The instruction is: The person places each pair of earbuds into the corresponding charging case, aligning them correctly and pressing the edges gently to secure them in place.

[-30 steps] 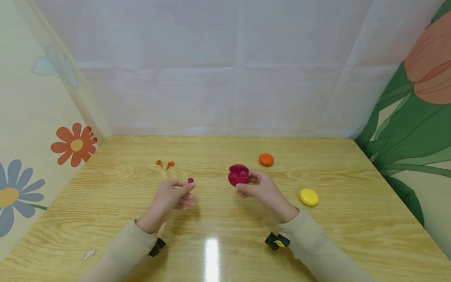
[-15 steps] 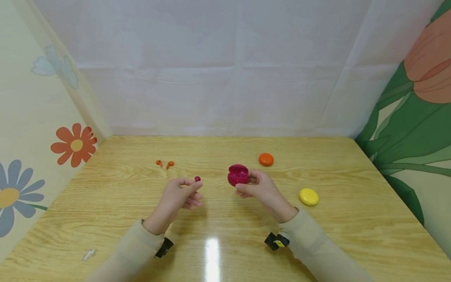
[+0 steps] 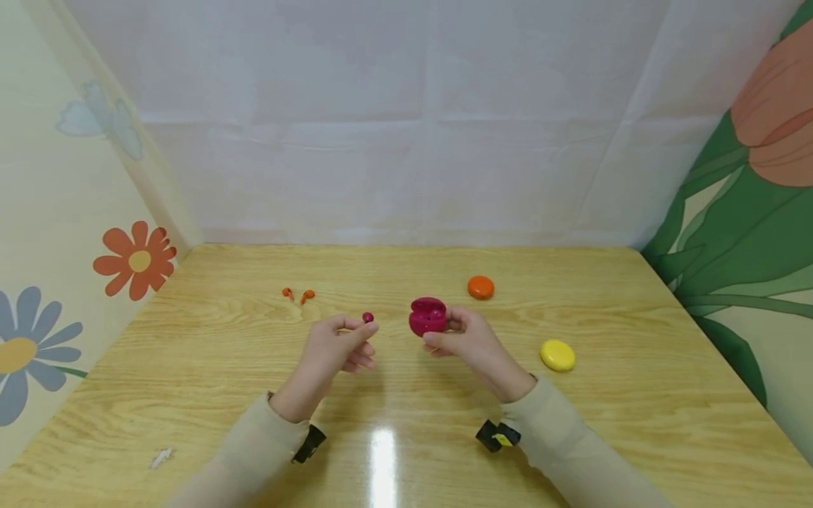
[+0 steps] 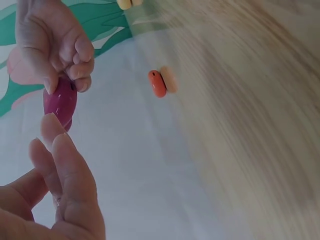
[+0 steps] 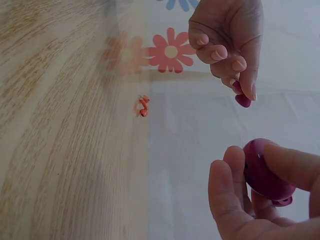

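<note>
My left hand pinches a small dark-pink earbud between thumb and forefinger, above the table. To its right, my right hand holds a dark-pink earbud case by its side, thumb in front and fingers behind. The lid is up and the inside faces me. A gap separates the earbud from the case. In the right wrist view the earbud pokes out past the left thumb, and the rounded case sits in the right fingers. The left wrist view hides the earbud behind the left fingers.
Two orange earbuds with stems lie on the wooden table at the back left. An orange round case stands behind my right hand, and a yellow round case lies farther right. A white cloth hangs behind the table.
My left hand has moved right and slightly away from me with the earbud, closer to the case. The right hand and its case have hardly moved.
</note>
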A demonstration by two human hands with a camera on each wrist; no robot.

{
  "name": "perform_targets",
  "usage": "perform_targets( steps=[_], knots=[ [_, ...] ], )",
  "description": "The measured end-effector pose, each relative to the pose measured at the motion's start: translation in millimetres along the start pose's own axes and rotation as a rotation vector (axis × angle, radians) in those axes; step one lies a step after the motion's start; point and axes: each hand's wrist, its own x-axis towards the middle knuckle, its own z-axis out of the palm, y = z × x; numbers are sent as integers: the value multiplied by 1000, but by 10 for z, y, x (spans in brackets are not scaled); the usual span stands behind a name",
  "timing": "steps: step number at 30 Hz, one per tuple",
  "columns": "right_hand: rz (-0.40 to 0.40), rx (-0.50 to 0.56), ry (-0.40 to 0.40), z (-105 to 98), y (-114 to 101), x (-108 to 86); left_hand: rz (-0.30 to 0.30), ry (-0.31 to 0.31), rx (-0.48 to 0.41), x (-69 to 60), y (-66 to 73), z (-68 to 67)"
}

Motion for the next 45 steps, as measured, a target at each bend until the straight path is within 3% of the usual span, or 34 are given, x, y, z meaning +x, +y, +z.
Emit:
perform_targets(
  steps=[17, 45],
  knots=[
    [4, -35, 29, 4, -19, 3, 5, -11, -60, 9, 74, 195],
    [-6, -10, 2, 22, -5, 12, 56, -45, -184, 42, 212, 499]
  ],
)
